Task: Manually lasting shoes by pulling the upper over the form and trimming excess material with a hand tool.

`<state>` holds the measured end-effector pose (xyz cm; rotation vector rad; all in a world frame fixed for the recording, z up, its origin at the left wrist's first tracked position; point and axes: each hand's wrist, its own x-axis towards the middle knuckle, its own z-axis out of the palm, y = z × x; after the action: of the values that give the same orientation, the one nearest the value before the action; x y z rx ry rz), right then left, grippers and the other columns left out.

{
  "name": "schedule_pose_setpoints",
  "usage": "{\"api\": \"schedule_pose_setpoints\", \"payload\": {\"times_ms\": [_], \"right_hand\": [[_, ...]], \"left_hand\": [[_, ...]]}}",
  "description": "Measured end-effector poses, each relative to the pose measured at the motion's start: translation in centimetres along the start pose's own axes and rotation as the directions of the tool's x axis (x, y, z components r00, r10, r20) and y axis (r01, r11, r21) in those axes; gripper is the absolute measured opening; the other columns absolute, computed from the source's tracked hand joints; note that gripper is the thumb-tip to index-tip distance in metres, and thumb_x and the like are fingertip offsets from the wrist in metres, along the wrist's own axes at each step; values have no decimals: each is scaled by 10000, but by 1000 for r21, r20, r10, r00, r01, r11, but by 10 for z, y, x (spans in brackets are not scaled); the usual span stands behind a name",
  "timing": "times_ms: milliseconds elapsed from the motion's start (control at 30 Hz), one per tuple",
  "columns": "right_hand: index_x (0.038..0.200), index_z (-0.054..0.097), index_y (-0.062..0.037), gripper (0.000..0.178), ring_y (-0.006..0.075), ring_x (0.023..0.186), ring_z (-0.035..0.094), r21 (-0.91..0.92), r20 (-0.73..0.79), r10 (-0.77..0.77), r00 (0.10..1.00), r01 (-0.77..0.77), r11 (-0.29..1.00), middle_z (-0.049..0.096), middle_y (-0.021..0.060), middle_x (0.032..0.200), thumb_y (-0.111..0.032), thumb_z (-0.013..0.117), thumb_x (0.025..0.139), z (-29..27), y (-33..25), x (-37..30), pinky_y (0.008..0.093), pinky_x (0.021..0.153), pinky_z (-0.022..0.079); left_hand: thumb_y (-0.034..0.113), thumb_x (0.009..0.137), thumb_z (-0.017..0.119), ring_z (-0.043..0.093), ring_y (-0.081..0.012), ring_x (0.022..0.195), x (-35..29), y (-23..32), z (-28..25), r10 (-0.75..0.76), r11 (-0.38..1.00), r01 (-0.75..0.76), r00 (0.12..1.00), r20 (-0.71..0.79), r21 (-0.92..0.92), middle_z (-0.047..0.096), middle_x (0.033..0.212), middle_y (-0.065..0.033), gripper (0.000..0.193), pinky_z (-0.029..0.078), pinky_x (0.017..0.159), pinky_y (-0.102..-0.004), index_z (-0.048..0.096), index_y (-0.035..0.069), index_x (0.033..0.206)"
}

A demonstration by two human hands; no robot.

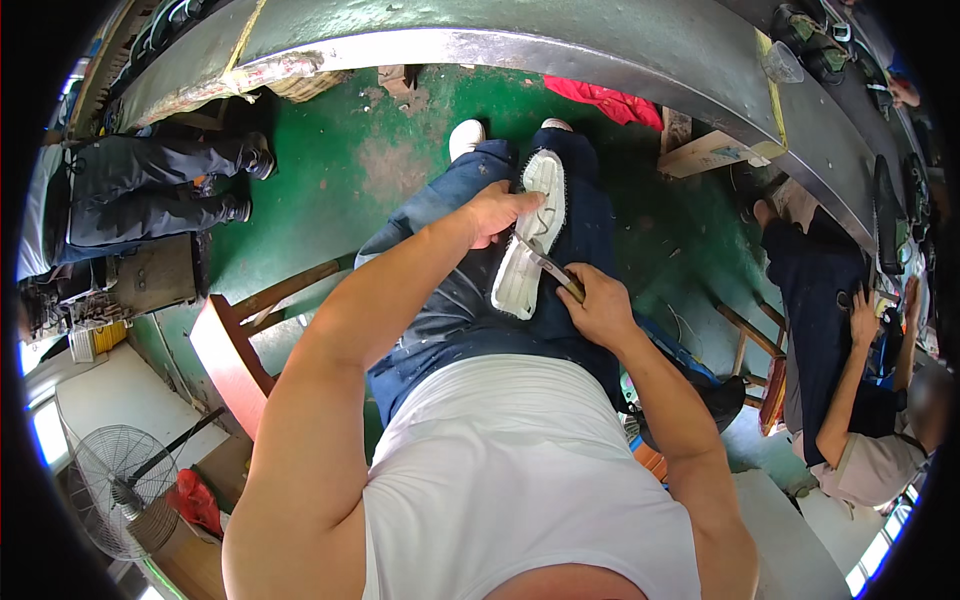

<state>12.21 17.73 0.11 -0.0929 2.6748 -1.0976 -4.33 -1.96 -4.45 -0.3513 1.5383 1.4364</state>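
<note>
A white shoe sole (543, 226) with a toothed rim lies lengthwise over my lap, against the dark blue trousers (430, 220). My left hand (497, 212) grips its left edge near the middle, the thumb stretched across the sole's face. In my right hand (598, 308) is a knife (548, 262) with a grey metal blade and a yellow-brown handle, the fingers wrapped round the handle. The blade slants up and left over the sole, its tip close to my left fingers. Whether the edge cuts into the sole cannot be made out.
A long metal-edged bench (440, 45) runs across the front, with red cloth (607, 100) beneath it. Wooden chairs (240, 355) stand left and right. A wire fan (122, 490) is at lower left. One co-worker's legs (160, 190) show at left; another person (850, 340) sits at right.
</note>
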Motion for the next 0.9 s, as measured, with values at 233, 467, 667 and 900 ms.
{"api": "schedule_pose_setpoints", "payload": {"times_ms": [233,467,667,900], "right_hand": [[1039,660,-17,264,387,899,665,14,352,331,875,-359,933,692,198,914,-238,667,895,-40,-2,-31,445,769,515],[1072,610,6,251,403,849,656,-223,157,69,985,-32,974,650,216,915,-168,627,891,-25,-12,-53,459,774,535],[1000,635,-23,183,294,768,680,-221,347,172,922,-97,970,678,157,848,-182,629,910,-27,-12,-58,408,669,534],[923,652,-25,217,104,611,592,233,833,173,525,-617,751,668,34,770,-242,644,938,-51,40,-24,278,538,470]], "left_hand": [[212,902,723,550,-234,1215,-34,-25,31,223,958,-231,973,61,173,532,1362,-153,807,438,1039,-346,239,37,1523],[57,937,633,435,-204,1329,-48,-50,44,336,942,-334,941,47,-40,394,1506,-128,912,343,1121,-324,15,144,1602],[215,883,697,429,-357,1346,-35,-70,49,563,774,-453,813,-152,444,400,1461,-262,937,327,1146,-395,90,83,1584],[256,950,617,81,-362,1521,-70,-97,30,402,772,-412,906,131,484,-53,1619,-262,1057,172,1214,-360,-249,138,1543]]}}
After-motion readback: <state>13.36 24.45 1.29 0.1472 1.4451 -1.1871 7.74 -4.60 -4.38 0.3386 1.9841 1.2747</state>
